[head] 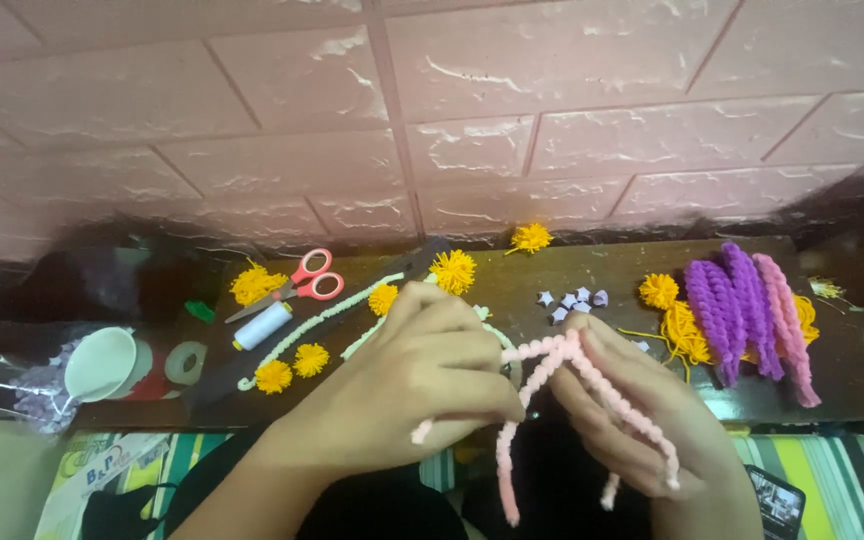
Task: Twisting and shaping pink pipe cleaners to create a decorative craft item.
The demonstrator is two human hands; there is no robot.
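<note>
Left hand (422,380), right hand (642,420): fingers pinch pink chenille stems (552,350) at top; strands hang down toward viewer.

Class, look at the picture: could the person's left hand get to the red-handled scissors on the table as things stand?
Probably yes. The scissors lie open to view on the dark table, up and left of the left hand, with only white chenille stems between. But that hand grips pink chenille stems and would have to let go.

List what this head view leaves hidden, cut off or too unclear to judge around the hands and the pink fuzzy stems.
- Head view: where the pink fuzzy stems join, hidden behind the left hand.
- Right hand: wrist cut off by the bottom edge.
- Scissors: blade tips too blurred to judge.
- White fuzzy stem: right end hidden behind the left hand.
</note>
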